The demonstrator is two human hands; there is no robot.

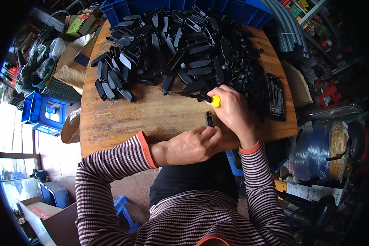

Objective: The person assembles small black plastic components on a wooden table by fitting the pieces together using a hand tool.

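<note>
My right hand is closed round the handle of a screwdriver with a yellow and black grip. Its thin blade points left across the wooden table, its tip close to a black plastic piece at the edge of the pile. Nearer to me, my left hand is closed, fingers curled at the table's front edge. A small black plastic part juts out just past those fingertips and appears pinched there; its lower end is hidden. Beyond both hands spreads a heap of black plastic handle-like pieces.
A phone lies at the table's right side, beside a mound of small black parts. A blue crate stands at the far edge. Coiled tubing sits to the right, a blue basket and brown paper bags to the left.
</note>
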